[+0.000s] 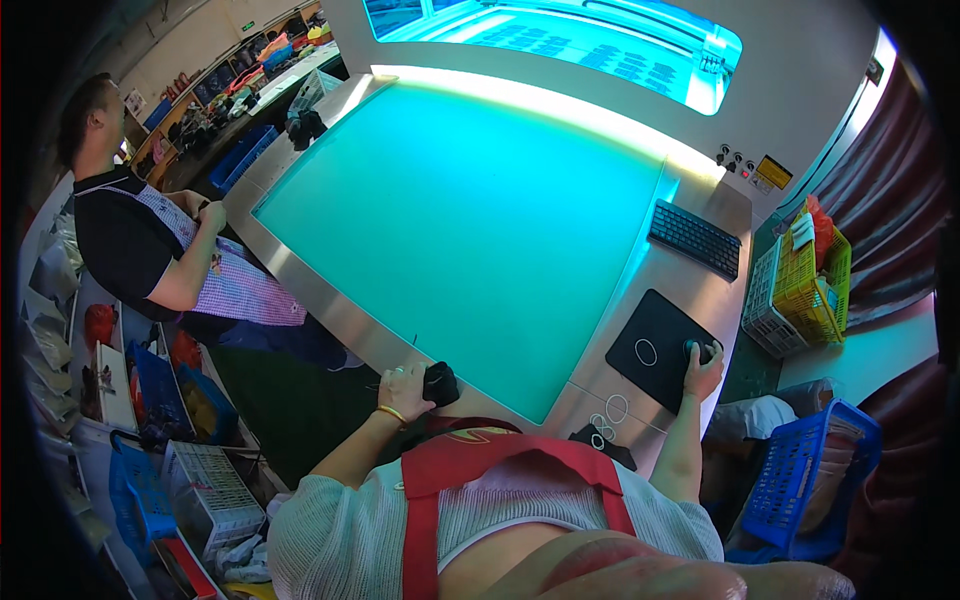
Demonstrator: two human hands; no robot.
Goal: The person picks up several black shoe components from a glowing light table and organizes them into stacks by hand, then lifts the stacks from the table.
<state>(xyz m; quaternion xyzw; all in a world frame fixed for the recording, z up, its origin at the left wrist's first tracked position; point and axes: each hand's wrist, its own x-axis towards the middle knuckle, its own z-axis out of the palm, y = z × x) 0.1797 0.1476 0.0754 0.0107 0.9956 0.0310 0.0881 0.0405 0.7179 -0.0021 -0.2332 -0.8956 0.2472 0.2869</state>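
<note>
On the table's (600, 366) right side, right hand (706, 372) curled over a dark mouse (692, 349), gripping it on a black pad (636, 328); white ring (646, 352) beside it, keyboard (695, 238) beyond. Left hand (405, 391) at near edge, touching a black item (440, 384); can't tell if gripped. Lit teal panel (470, 220) between. Co-worker (150, 230) stands left.

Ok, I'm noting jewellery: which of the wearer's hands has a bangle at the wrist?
The left hand, touching the black object; the right hand, on the mouse, shows none.
</note>
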